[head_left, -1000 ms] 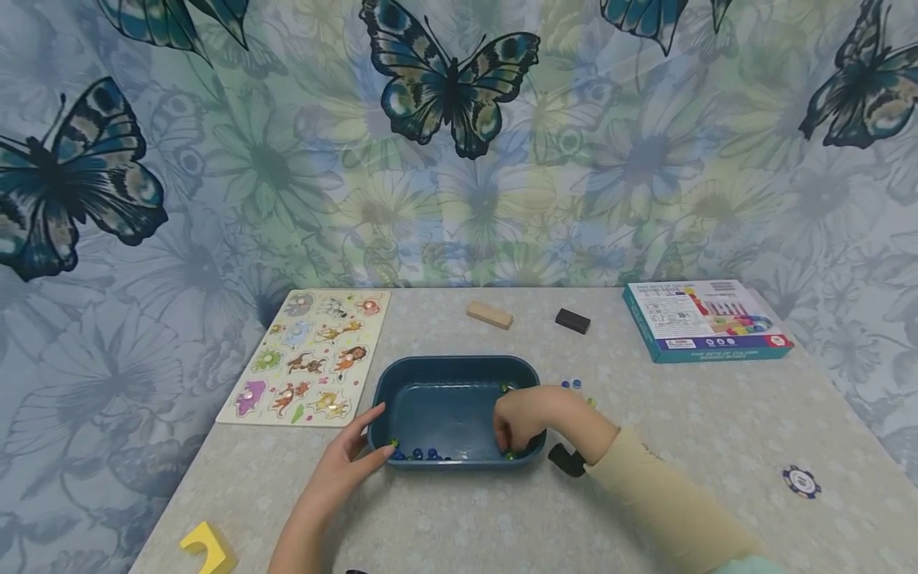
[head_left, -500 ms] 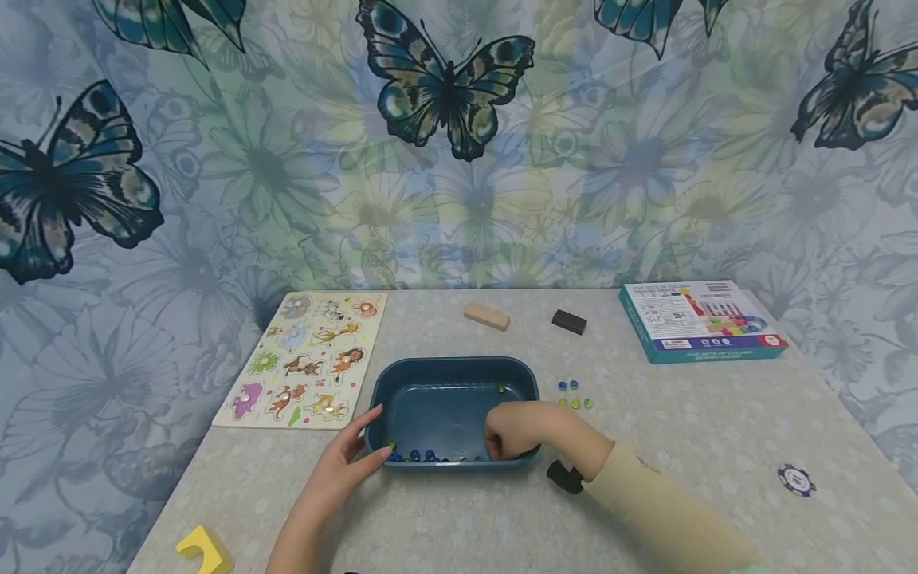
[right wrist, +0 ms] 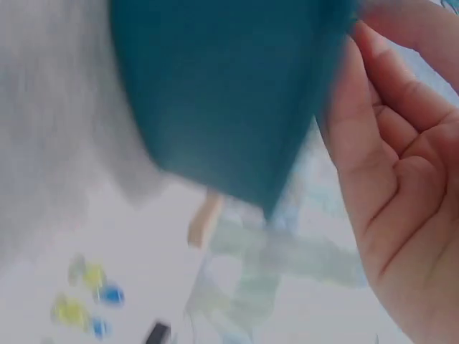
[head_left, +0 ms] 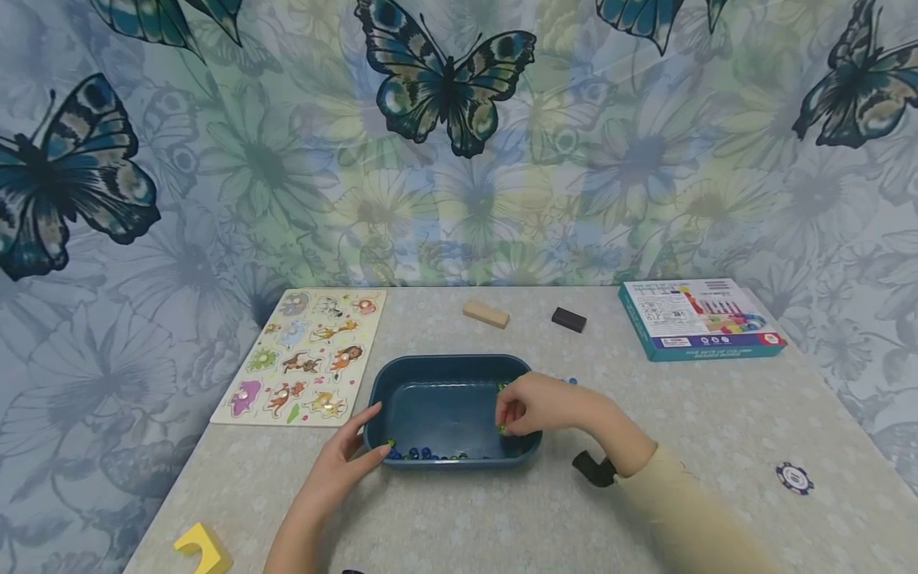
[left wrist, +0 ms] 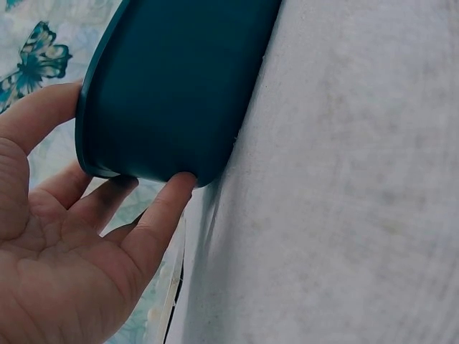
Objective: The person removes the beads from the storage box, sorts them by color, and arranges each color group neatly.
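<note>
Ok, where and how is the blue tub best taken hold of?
Probably by the rim at both short ends, coming from left and right: the blue tub is oblong and open-topped, and marbles lie along its near side, so keep it level. The left hand grips the left end.

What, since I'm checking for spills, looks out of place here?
A few marbles lie on the table right of the blue bin, while others sit inside; possibly deliberate. Nothing looks damaged.
</note>
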`<state>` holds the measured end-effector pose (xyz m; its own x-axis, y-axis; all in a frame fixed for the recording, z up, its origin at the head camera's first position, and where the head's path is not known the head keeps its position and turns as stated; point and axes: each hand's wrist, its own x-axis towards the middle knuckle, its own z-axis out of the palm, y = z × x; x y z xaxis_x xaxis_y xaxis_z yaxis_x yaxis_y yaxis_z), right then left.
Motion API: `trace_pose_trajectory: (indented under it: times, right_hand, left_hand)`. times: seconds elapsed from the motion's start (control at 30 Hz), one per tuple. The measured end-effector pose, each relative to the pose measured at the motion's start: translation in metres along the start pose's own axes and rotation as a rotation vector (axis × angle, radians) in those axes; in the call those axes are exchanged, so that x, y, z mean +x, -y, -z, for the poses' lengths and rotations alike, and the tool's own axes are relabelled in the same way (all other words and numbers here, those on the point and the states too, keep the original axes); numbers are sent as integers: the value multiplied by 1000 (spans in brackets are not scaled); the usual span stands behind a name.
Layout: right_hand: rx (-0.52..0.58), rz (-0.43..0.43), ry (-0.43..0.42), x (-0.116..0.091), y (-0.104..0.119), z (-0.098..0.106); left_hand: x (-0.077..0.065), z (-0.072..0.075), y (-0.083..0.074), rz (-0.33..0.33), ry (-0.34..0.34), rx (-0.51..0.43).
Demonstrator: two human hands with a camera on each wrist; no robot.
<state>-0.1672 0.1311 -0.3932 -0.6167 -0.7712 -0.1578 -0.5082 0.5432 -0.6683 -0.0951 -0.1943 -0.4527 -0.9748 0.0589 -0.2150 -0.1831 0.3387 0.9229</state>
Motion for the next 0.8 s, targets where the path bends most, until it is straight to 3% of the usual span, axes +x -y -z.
trace_pose_trajectory:
  times: [0.2, 0.37, 0.63, 0.8]
  right_hand:
    - [45, -47, -118, -39, -22, 29]
    - [75, -153, -197, -71, -56, 42]
    - [38, -316, -243, -95, -107, 34]
    - [-4, -371, -257, -95, -121, 26]
  left_hand:
    - [-1, -2, -2, 4, -4, 1]
    - [0, -2, -3, 0, -7, 2]
    - [-1, -2, -2, -6, -1, -24]
    - [0, -2, -1, -13, 6, -31]
